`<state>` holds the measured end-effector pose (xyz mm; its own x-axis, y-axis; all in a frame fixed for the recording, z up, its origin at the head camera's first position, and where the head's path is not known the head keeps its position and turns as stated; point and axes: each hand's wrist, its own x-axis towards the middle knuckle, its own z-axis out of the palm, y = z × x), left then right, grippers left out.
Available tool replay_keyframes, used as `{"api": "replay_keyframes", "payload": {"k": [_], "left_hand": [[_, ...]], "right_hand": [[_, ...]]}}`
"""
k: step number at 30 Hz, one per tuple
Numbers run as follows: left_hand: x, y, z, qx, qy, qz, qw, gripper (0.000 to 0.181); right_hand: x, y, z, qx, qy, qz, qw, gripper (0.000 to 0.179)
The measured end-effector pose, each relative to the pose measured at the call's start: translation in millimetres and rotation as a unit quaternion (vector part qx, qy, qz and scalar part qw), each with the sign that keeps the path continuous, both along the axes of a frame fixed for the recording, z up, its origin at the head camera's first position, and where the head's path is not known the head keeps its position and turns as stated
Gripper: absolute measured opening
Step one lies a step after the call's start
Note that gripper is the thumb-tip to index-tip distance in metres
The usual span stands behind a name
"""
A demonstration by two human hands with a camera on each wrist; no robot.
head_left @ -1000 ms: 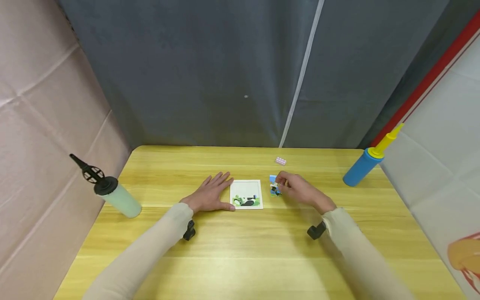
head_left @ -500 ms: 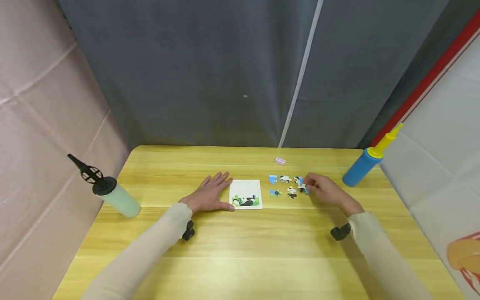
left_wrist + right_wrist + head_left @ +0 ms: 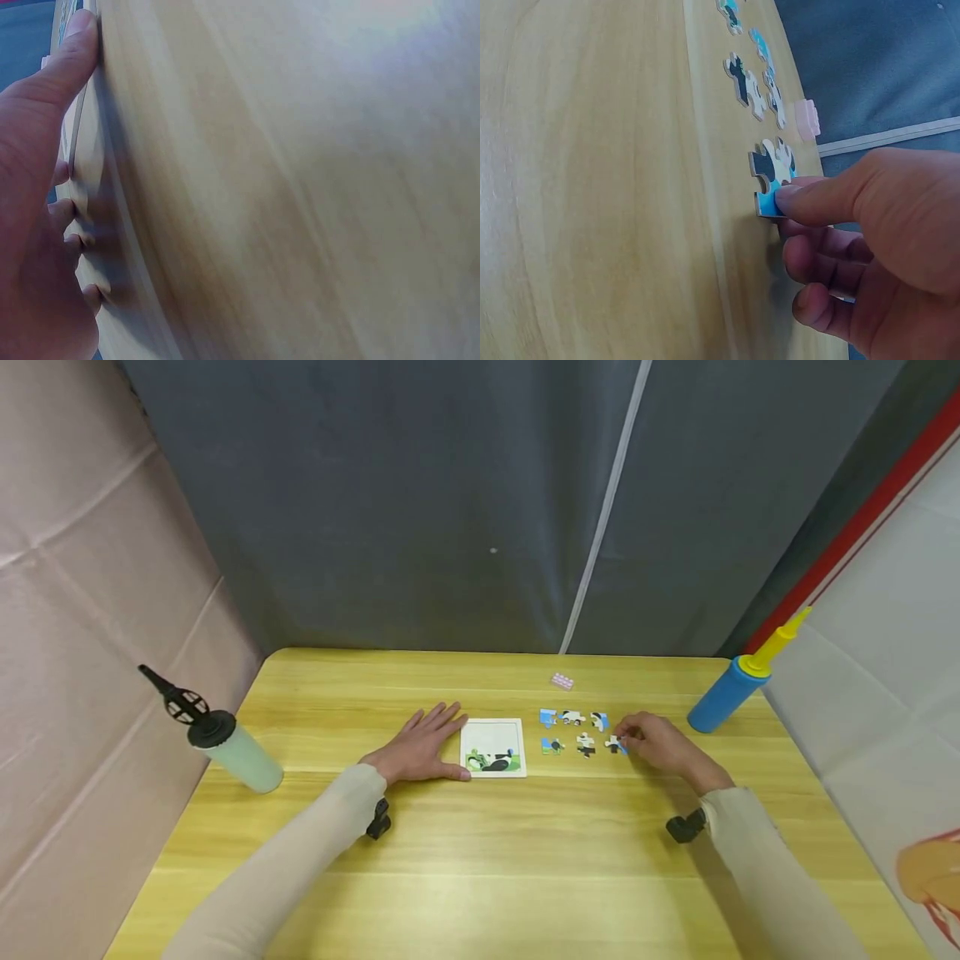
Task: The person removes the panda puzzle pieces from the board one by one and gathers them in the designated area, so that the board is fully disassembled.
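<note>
My left hand (image 3: pixel 420 747) lies flat with spread fingers at the left side of a square white puzzle tray (image 3: pixel 491 732). Its thumb reaches the tray's lower left corner. Along the bottom of the tray shows a green, black and white picture part. Loose jigsaw pieces lie in two rows right of the tray, one of them a blue-and-green jigsaw piece (image 3: pixel 552 747). My right hand (image 3: pixel 660 743) pinches the jigsaw piece (image 3: pixel 763 166) at the right end of the lower row, its thumb (image 3: pixel 810 201) over the blue corner. That piece is black, white and blue.
A small pink toy brick (image 3: pixel 562 682) lies behind the pieces. At the left stands a pale green pump (image 3: pixel 243 760) with a black nozzle; a blue pump (image 3: pixel 723 697) with a yellow nozzle is at the right. A grey curtain (image 3: pixel 390 527) hangs behind the table.
My right hand has moved right from beside the tray, and the bunched pieces now lie spread in two rows. The last piece has shifted away from the one above it. My left hand stays put.
</note>
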<state>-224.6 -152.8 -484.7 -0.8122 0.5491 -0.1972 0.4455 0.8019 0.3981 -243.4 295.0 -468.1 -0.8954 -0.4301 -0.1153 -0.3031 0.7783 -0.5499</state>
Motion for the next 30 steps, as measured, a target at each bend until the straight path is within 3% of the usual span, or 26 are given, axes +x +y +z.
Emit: {"api": "replay_keyframes", "payload": {"k": [7, 13, 18, 22, 30], "left_hand": [[-3.3, -0.3, -3.4, -0.001, 0.003, -0.002, 1.0, 0.107], [-4.3, 1.2, -4.1, -0.007, 0.006, -0.003, 1.0, 0.108], [-3.8, 1.4, -3.9, -0.007, 0.006, -0.003, 1.0, 0.107], [-3.5, 1.1, -3.7, -0.01, 0.004, -0.002, 0.9999, 0.108], [-2.7, 0.1, -3.3, -0.014, 0.001, 0.001, 0.9999, 0.108]], "right_hand": [[-0.8, -4.1, -1.0, -0.008, 0.007, -0.022, 0.9997, 0.017], [-0.7, -19.0, 10.9, -0.028, 0.004, -0.021, 0.9994, 0.019], [-2.1, -47.3, 20.1, -0.036, 0.016, -0.001, 0.9992, 0.019], [-6.1, -73.0, 17.7, -0.034, 0.032, 0.016, 0.9988, 0.016], [-6.2, -131.0, 12.0, -0.054, 0.02, 0.068, 0.996, 0.018]]}}
